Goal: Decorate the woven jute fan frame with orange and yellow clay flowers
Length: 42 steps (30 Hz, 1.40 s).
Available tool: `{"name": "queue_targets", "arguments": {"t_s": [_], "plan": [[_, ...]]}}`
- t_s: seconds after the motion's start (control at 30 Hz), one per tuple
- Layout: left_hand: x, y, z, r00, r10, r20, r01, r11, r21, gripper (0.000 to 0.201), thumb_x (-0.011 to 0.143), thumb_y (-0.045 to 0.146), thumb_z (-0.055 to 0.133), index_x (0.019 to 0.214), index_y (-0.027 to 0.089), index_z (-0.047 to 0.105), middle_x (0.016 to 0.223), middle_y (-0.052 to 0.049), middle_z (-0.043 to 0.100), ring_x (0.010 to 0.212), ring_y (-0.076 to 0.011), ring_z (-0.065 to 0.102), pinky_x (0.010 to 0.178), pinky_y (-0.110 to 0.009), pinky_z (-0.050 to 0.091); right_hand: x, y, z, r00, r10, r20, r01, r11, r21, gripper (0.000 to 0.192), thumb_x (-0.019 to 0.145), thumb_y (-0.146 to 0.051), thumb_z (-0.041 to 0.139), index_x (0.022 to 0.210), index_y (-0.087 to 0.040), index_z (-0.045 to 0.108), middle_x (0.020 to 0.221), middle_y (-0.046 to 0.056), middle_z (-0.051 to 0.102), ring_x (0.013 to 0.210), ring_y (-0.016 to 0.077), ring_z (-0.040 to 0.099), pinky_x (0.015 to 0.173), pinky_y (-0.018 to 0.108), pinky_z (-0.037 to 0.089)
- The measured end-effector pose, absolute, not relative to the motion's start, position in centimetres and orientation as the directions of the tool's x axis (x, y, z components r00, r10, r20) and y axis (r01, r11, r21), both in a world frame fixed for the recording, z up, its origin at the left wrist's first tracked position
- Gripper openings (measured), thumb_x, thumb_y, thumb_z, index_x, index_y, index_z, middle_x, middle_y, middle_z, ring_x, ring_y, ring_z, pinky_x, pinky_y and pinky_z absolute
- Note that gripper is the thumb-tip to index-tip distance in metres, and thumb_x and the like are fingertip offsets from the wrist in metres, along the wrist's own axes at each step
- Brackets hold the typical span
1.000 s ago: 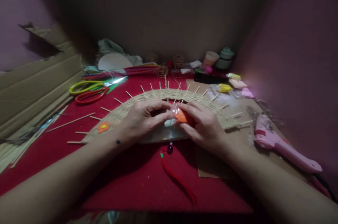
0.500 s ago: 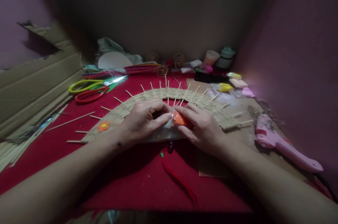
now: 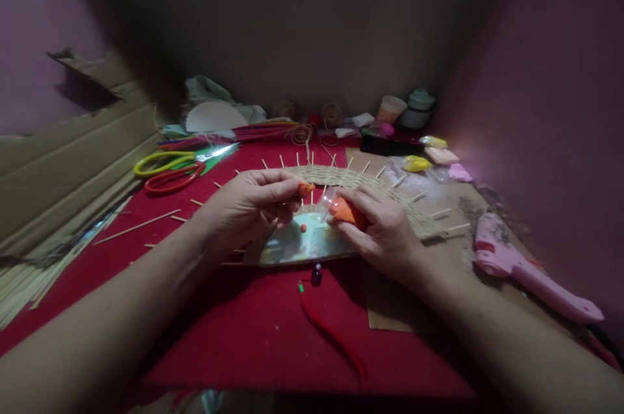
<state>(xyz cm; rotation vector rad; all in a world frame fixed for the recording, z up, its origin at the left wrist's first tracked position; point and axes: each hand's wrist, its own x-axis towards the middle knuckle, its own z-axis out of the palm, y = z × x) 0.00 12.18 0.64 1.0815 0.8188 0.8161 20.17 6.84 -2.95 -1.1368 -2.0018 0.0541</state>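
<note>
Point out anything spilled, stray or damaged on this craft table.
A tiny orange bead lies loose on the shiny disc, below the left hand and the right hand, apart from the orange piece held there. Bare sticks lie scattered on the red cloth. The cardboard edge is torn.

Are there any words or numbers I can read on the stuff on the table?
None: no words or numbers can be read.
Pink glue gun: no lettering shows.
Cup and the small packets at the back: too small and blurred to tell.

Both hands, left (image 3: 244, 206) and right (image 3: 383, 232), pinch with fingertips, close together.
</note>
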Motion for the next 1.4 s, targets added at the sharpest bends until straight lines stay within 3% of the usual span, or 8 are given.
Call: {"name": "queue_targets", "arguments": {"t_s": [0.2,0.43,0.67,0.8,0.9,1.13,1.27,1.4], "plan": [[0.06,12.19,0.9,0.466,0.872,-0.151,-0.169,0.255,0.952,0.007,0.073,0.01,0.067,0.067,0.012,0.064,0.059,-0.004,0.065,0.046,-0.0096,0.057,0.037,-0.016,0.042,20.2,6.85,-2.9,-0.267,0.722,0.638,0.697,0.602,-0.39,0.026,0.083,-0.022,0.054,0.107,-0.013,0.06,0.089,0.009,0.064,0.079,0.0176,0.058,0.071,0.032,0.05],[0.23,12.18,0.41,0.513,0.851,-0.113,-0.278,0.289,0.916,0.012,0.077,0.017,0.067,0.088,0.012,0.067,0.065,-0.001,0.058,0.053,-0.0072,0.056,0.046,-0.018,0.049,20.18,6.87,-2.89,-0.263,0.724,0.638,0.695,0.601,-0.395,0.026,0.083,-0.022,0.054,0.107,-0.013,0.06,0.089,0.008,0.064,0.079,0.0174,0.059,0.071,0.032,0.05],[0.15,11.74,0.97,0.543,0.826,-0.15,-0.184,0.292,0.939,0.018,0.082,0.03,0.063,0.072,0.015,0.061,0.049,0.005,0.05,0.03,-0.0032,0.04,0.024,-0.011,0.03,20.25,6.84,-2.85,-0.262,0.716,0.647,0.693,0.606,-0.39,0.027,0.082,-0.021,0.056,0.107,-0.012,0.06,0.09,0.009,0.064,0.081,0.0182,0.059,0.072,0.033,0.05],[0.28,12.01,1.11,0.514,0.849,-0.124,-0.215,0.267,0.939,0.003,0.077,0.012,0.064,0.076,0.013,0.067,0.062,-0.001,0.063,0.045,-0.0073,0.057,0.034,-0.013,0.044,20.24,6.85,-2.91,-0.26,0.714,0.65,0.686,0.61,-0.397,0.026,0.082,-0.022,0.055,0.107,-0.014,0.06,0.09,0.009,0.064,0.081,0.0182,0.059,0.072,0.033,0.05],[0.33,12.13,0.93,0.524,0.844,-0.113,-0.23,0.267,0.936,0.014,0.072,0.004,0.064,0.081,0.012,0.07,0.071,-0.004,0.068,0.054,-0.0091,0.063,0.044,-0.014,0.051,20.23,6.89,-2.93,-0.26,0.716,0.649,0.688,0.608,-0.396,0.026,0.082,-0.023,0.055,0.107,-0.015,0.06,0.089,0.008,0.064,0.079,0.0178,0.059,0.071,0.033,0.05],[-0.14,12.06,0.73,0.589,0.804,-0.087,-0.228,0.268,0.936,0.017,0.074,0.033,0.071,0.074,0.016,0.066,0.05,0.003,0.058,0.031,-0.0059,0.047,0.025,-0.014,0.035,20.26,6.88,-2.94,-0.269,0.707,0.654,0.682,0.619,-0.389,0.028,0.082,-0.022,0.055,0.106,-0.009,0.061,0.089,0.011,0.064,0.08,0.0187,0.059,0.071,0.033,0.05],[-0.3,12.28,0.65,0.568,0.82,-0.073,-0.235,0.246,0.94,0.021,0.064,0.021,0.077,0.072,0.018,0.058,0.05,0.006,0.056,0.032,-0.0041,0.045,0.026,-0.012,0.035,20.24,6.9,-2.92,-0.267,0.709,0.653,0.684,0.616,-0.39,0.027,0.082,-0.023,0.056,0.106,-0.01,0.061,0.088,0.01,0.063,0.079,0.0181,0.059,0.07,0.033,0.05],[-0.42,12.38,0.75,0.576,0.814,-0.075,-0.181,0.216,0.96,0.014,0.074,0.026,0.07,0.076,0.018,0.059,0.058,0.002,0.063,0.035,-0.0073,0.052,0.026,-0.014,0.037,20.28,7.02,-2.89,-0.26,0.705,0.66,0.686,0.616,-0.388,0.026,0.083,-0.023,0.055,0.105,-0.011,0.061,0.087,0.009,0.063,0.078,0.0176,0.059,0.07,0.032,0.05]]}}
